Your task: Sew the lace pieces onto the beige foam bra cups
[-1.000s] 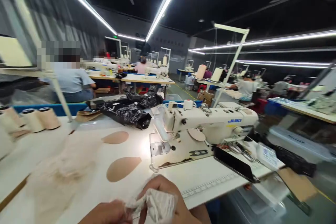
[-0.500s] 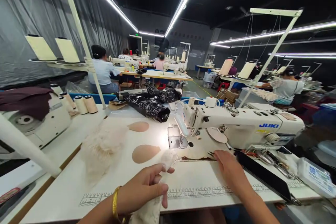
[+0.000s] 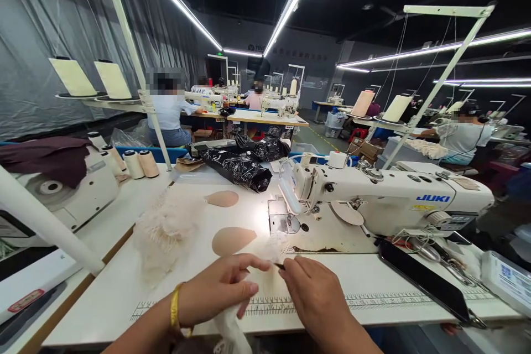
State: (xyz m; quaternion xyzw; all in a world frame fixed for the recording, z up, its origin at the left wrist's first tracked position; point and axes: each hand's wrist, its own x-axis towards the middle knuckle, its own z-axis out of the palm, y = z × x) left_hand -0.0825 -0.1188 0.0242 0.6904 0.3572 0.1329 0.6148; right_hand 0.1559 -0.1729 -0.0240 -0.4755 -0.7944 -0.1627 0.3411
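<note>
My left hand (image 3: 226,290) is closed on a strip of cream lace fabric (image 3: 232,327), which hangs over the table's front edge. More of its lacy end lies near the needle plate (image 3: 284,223). Close beside, my right hand (image 3: 313,293) pinches a small dark pointed tool (image 3: 280,266), its tip at the lace by my left fingertips. Most of the tool is hidden in the fingers, so its kind is unclear. Two beige teardrop-shaped pieces (image 3: 233,240) lie flat left of the white sewing machine (image 3: 385,193). A fluffy pile of cream lace (image 3: 166,232) sits farther left.
A black phone (image 3: 423,282) lies on the right, near scissors (image 3: 450,268) and a white box (image 3: 504,282). Black plastic bags (image 3: 243,163) lie behind the work area. A printed ruler (image 3: 390,301) runs along the front edge. Thread cones (image 3: 135,165) stand at left; other people sit at machines beyond.
My right hand has moved left from beside the machine bed to the lace at my left hand, bringing the pointed tool with it. The view has shifted slightly.
</note>
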